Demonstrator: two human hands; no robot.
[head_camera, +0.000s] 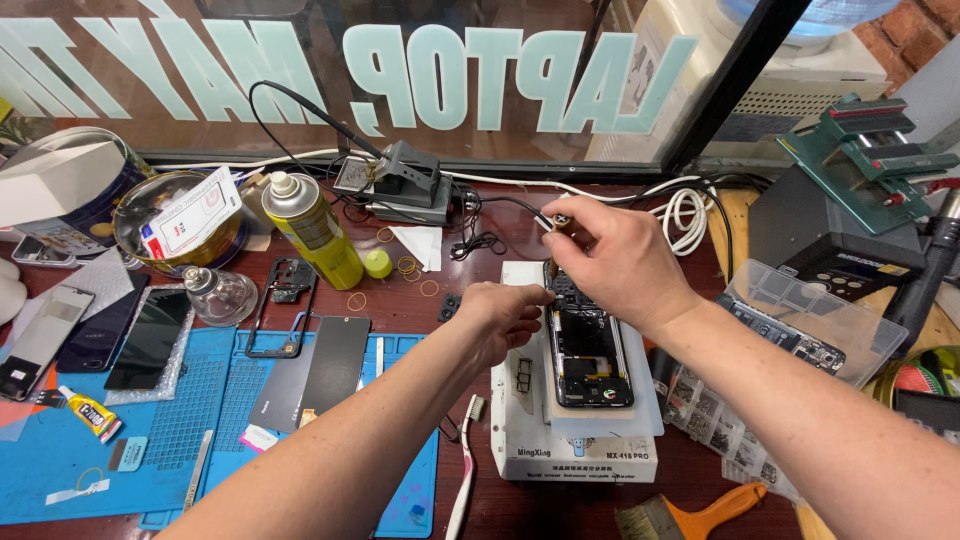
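An opened phone (588, 352) with its back off lies on a white block-shaped stand (520, 440) right of centre on a crowded dark wooden bench (400, 300). Little free room surrounds it: a blue mat (190, 430) sits left, a clear parts tray (820, 320) right. The left hand (505, 318) rests curled at the phone's far left edge, fingers nearly closed. The right hand (615, 260), above the far end, pinches a small tool (560, 222) between fingertips.

Both hands work over an opened phone (588, 355): left hand (505, 315) steadies it, right hand (610, 255) pinches a tool.
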